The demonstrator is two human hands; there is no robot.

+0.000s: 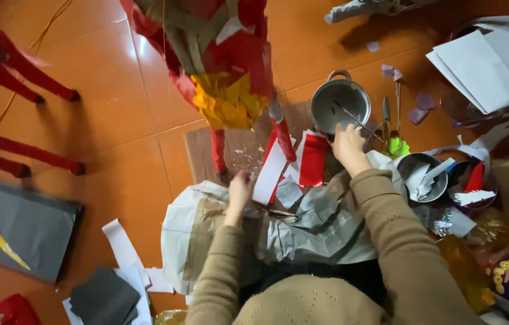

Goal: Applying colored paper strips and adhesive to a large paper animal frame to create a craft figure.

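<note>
Stick in pot: thin, stiff, light; right hand pinches its near end. Left hand closed on white strip: limp, tearable; take edgewise.

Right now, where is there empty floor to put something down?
Bare floor lies between the red legs on the left and the paper figure. More lies behind the pot. It is crowded around both hands, and on the right with bowls, scissors and paper sheets.
</note>
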